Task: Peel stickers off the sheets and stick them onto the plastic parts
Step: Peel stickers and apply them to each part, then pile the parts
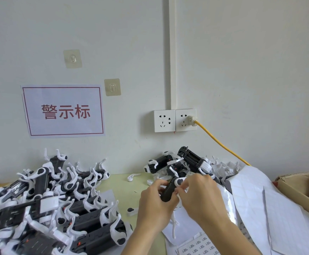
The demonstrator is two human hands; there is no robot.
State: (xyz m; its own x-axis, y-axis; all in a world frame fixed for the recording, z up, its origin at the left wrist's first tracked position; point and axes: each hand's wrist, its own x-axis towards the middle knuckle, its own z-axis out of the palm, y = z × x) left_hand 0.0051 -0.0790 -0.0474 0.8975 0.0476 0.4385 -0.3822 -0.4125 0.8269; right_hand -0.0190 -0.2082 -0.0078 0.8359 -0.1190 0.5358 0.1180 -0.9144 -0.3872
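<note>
Wall [242, 61]: pale, fills the upper view; a paper sign [63, 111] with red characters is stuck at the left, two clear adhesive hooks [72, 58] above and beside it.
Table [124, 183]: light green top, running along the foot of the wall.
Left pile of parts [45, 208]: a large heap of black and white plastic parts covering the table's left side, well apart from both hands.
Used sheets [260, 199]: white backing sheets spread and overlapping at the right, under and beyond the right forearm.
Cardboard box [300, 188]: at the far right edge, beside the used sheets.
Far pile of parts [183, 162]: a smaller heap against the wall, just behind the hands.
Sockets [175, 120]: a double wall outlet; a yellow cable [221, 142] is plugged into the right one and drops behind the sheets.
Sticker sheet [199, 245]: printed labels in rows, at the lower edge, below the right wrist.
Left hand [155, 203]: fingers curled round the held plastic part [168, 190], gripping its black body from the left.
Right hand [199, 196]: fingertips pinched together at the part's white end, touching it; whether a sticker is between them cannot be told.
Held plastic part: raised above the table between both hands, black body tilted, white end uppermost.
</note>
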